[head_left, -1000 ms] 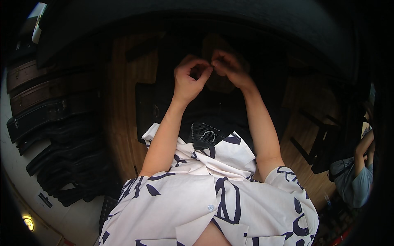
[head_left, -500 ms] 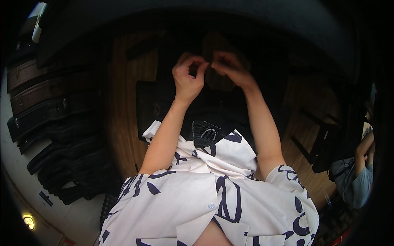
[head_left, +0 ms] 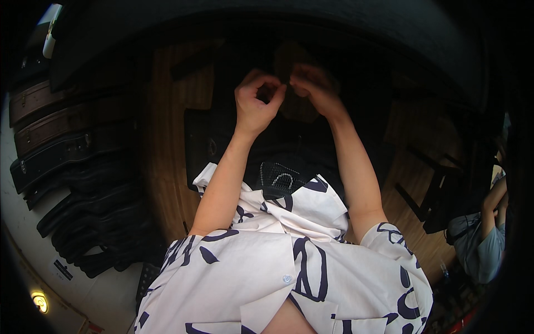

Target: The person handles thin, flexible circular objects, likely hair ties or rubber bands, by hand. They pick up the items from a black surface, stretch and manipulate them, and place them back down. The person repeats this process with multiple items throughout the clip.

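Observation:
My left hand (head_left: pixel 257 103) is raised in front of me, thumb and forefinger pinched with a round gap behind them. Whatever sits between the fingertips is too small and dark to make out. Close beside it, on its right, my right hand (head_left: pixel 317 92) has its fingers curled in toward the thumb, slightly blurred. Its fingertips come very near those of the left, and anything they hold is hidden. Behind both hands lies a very dark area whose objects barely show. Black mesh cloth (head_left: pixel 268 177) with a pale curved line lies at my lap.
A row of black and brown hard cases (head_left: pixel 61 147) stands along the left wall. Wooden floor (head_left: pixel 167 183) shows on both sides. A dark frame with legs (head_left: pixel 431 195) stands at the right, near another person's arm (head_left: pixel 489 209). A dark edge (head_left: pixel 267 16) arches across the far side.
My right hand has shifted slightly, its fingers drawing up and a little away. The left fingertips have moved slightly to the right. The forearms stay nearly in place.

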The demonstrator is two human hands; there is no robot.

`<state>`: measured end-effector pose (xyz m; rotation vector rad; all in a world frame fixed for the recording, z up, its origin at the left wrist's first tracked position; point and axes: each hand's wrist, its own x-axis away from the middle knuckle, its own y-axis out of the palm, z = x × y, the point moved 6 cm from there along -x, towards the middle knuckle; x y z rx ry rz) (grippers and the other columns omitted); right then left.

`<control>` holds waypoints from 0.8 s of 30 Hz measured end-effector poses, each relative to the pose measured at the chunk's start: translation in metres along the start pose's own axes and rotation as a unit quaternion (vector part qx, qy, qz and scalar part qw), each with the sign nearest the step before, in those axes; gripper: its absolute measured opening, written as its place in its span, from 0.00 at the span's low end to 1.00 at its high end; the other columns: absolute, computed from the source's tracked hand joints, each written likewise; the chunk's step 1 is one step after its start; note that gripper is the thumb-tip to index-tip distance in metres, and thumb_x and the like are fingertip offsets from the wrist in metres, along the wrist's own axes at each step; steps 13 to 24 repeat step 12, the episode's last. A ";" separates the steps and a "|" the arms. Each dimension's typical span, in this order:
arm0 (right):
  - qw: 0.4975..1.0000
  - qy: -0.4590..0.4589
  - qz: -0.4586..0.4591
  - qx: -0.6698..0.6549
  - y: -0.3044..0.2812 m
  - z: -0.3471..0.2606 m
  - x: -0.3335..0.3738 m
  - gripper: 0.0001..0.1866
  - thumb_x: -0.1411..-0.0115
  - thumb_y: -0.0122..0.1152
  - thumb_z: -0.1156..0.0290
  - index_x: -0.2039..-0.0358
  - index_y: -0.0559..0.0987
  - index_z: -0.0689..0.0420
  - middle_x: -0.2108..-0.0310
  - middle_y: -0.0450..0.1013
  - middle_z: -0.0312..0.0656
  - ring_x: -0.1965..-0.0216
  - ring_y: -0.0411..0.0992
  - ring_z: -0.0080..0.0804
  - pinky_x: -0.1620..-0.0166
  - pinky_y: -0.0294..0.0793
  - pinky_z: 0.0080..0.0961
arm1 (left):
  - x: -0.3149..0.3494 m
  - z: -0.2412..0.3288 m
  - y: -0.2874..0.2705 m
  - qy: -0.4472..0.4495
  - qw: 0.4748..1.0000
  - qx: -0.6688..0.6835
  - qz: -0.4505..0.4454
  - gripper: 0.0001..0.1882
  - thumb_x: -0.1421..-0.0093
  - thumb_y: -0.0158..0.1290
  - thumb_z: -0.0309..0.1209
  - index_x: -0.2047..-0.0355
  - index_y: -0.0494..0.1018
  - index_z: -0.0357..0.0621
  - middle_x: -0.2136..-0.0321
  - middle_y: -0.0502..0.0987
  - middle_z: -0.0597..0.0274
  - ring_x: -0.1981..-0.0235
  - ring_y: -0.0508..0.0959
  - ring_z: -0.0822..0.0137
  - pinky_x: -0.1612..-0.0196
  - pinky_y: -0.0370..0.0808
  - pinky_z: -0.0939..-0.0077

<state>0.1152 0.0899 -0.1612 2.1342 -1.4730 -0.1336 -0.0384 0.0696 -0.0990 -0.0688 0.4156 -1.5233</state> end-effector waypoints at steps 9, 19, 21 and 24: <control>0.996 -0.041 -0.019 0.080 0.005 -0.005 0.001 0.06 0.36 0.65 0.67 0.65 0.79 0.54 0.75 0.67 0.24 0.75 0.62 0.10 0.72 0.57 0.13 | 0.002 -0.003 -0.002 -0.032 0.999 0.001 -0.016 0.05 0.48 0.65 0.20 0.72 0.78 0.37 0.72 0.76 0.64 0.72 0.78 0.75 0.71 0.73 0.82; 0.989 -0.089 -0.017 0.115 0.008 -0.008 0.001 0.06 0.36 0.65 0.68 0.65 0.78 0.55 0.77 0.66 0.25 0.77 0.59 0.12 0.74 0.54 0.15 | 0.001 -0.007 -0.003 -0.006 1.000 0.006 0.009 0.06 0.50 0.66 0.22 0.73 0.79 0.39 0.74 0.77 0.63 0.76 0.79 0.73 0.75 0.74 0.80; 0.989 -0.089 -0.017 0.115 0.008 -0.008 0.001 0.06 0.36 0.65 0.68 0.65 0.78 0.55 0.77 0.66 0.25 0.77 0.59 0.12 0.74 0.54 0.15 | 0.001 -0.007 -0.003 -0.006 1.000 0.006 0.009 0.06 0.50 0.66 0.22 0.73 0.79 0.39 0.74 0.77 0.63 0.76 0.79 0.73 0.75 0.74 0.80; 0.989 -0.089 -0.017 0.115 0.008 -0.008 0.001 0.06 0.36 0.65 0.68 0.65 0.78 0.55 0.77 0.66 0.25 0.77 0.59 0.12 0.74 0.54 0.15 | 0.001 -0.007 -0.003 -0.006 1.000 0.006 0.009 0.06 0.50 0.66 0.22 0.73 0.79 0.39 0.74 0.77 0.63 0.76 0.79 0.73 0.75 0.74 0.80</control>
